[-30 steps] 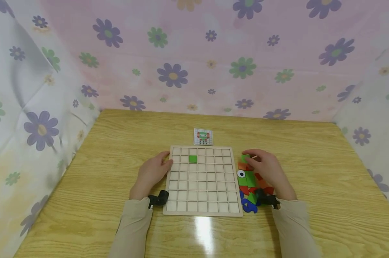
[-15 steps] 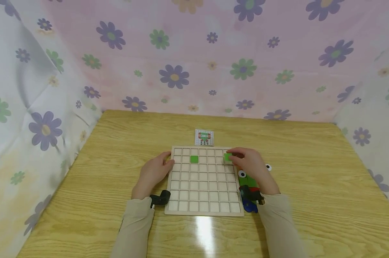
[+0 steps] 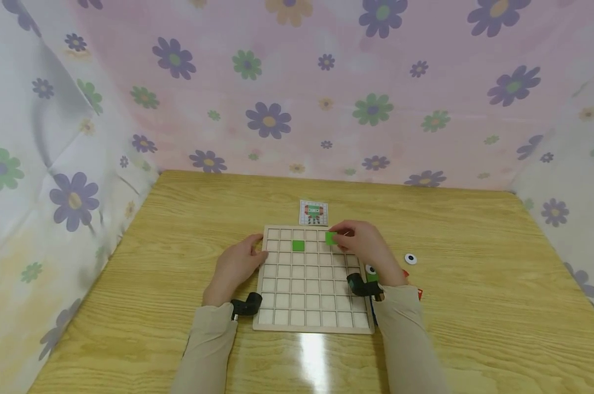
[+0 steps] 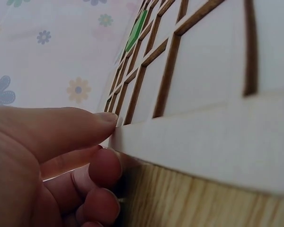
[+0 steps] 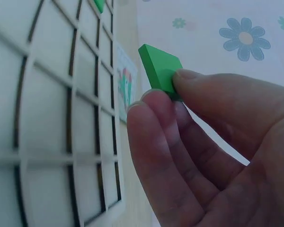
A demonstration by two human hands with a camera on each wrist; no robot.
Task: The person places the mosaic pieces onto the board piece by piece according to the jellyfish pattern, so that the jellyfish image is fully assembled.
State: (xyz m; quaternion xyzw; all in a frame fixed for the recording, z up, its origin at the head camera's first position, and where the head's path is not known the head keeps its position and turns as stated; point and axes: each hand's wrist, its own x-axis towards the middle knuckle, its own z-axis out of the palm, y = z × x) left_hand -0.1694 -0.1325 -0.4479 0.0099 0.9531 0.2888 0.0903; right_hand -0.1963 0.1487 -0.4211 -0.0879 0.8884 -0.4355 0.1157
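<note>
A pale wooden grid board [image 3: 311, 329] lies on the table, with one green square tile [image 3: 298, 245] set in a cell of its second row. My right hand [image 3: 368, 243] pinches another green square tile [image 5: 162, 68] between thumb and fingertips. That tile is held above the board's upper right part, tilted and apart from the cells in the right wrist view. At the board's left edge, my left hand [image 3: 234, 268] grips the rim; its thumb [image 4: 105, 117] touches the edge and the other fingers curl beside it.
A small printed card [image 3: 313, 212] with a gridded figure lies just behind the board. To the right are a round eye piece [image 3: 411, 259], another eye piece [image 3: 371, 270] and red pieces [image 3: 420, 294], partly hidden by my right arm. Flowered cloth surrounds the table.
My right hand has picked up the green tile from the pieces at the right and carried it left over the board. My left hand stays at the board's edge.
</note>
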